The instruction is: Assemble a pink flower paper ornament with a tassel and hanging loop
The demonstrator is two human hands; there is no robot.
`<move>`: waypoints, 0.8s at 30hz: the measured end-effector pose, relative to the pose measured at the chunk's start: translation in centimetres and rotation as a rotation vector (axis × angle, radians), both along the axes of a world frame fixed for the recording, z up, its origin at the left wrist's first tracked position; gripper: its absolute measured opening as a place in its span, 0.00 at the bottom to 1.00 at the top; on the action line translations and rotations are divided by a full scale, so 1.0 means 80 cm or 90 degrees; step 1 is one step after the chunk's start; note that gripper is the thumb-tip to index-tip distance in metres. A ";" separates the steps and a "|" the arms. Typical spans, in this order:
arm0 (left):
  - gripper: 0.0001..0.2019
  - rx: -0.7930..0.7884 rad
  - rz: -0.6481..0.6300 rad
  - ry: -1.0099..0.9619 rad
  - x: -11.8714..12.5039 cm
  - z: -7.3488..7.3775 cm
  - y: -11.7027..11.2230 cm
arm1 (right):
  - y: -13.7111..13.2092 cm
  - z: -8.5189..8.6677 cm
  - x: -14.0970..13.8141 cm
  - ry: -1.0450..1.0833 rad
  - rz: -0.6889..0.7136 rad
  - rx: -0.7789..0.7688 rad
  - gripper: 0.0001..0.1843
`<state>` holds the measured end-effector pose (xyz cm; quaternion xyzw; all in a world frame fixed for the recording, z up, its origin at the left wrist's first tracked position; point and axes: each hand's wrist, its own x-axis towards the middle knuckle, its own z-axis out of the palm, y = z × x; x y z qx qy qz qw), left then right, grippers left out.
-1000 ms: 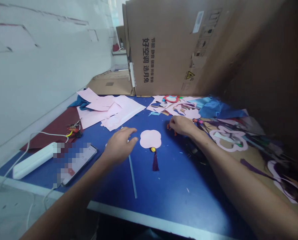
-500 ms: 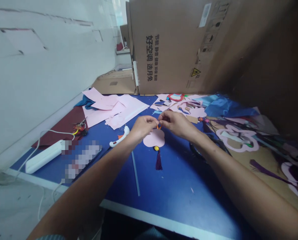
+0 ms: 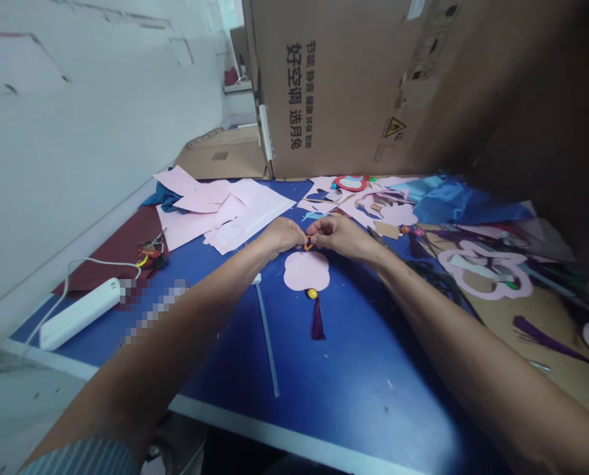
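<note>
Two bare hands meet near the middle of the blue table (image 3: 373, 389), both curled into tight pinches. The left hand (image 3: 281, 236) and right hand (image 3: 341, 237) bring their fingertips almost together on a small orange loop (image 3: 308, 244), though the fingers hide how much of it each one grips. The loop sits just above the top edge of a flat, lobed pink paper cut-out (image 3: 307, 272). Below that cut-out hang a round yellow bead (image 3: 312, 293) and a dark purple tassel (image 3: 317, 321), pointing toward the table's near edge. A thin translucent rod (image 3: 267, 340) lies left of them, slanting toward that edge.

Along the far edge stands a brown cardboard carton (image 3: 334, 86) printed 好空调 选月兔, with a yellow warning triangle (image 3: 394, 127). Loose pink paper sheets (image 3: 225, 218) overlap at the far left corner, and pink scraps and a red ring cut-out (image 3: 351, 183) lie farther right. Near the left edge are a white power strip (image 3: 79, 313) and a pixelated phone (image 3: 155, 307), partly behind the left forearm. A striped sleeve (image 3: 81, 458) covers that arm.
</note>
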<state>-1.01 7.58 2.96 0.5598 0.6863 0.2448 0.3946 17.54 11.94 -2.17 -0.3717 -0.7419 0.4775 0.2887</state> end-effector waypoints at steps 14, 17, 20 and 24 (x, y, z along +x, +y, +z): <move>0.03 -0.042 -0.006 0.077 -0.006 -0.013 0.008 | 0.009 -0.021 -0.011 -0.100 -0.048 0.018 0.07; 0.03 -0.059 -0.007 0.094 -0.004 -0.009 0.006 | 0.008 -0.020 -0.012 -0.112 -0.051 0.027 0.07; 0.03 -0.070 -0.004 0.114 -0.002 -0.004 0.003 | 0.007 -0.019 -0.013 -0.122 -0.051 0.028 0.08; 0.03 -0.062 -0.009 0.121 0.000 -0.001 0.001 | 0.006 -0.019 -0.014 -0.134 -0.057 0.031 0.08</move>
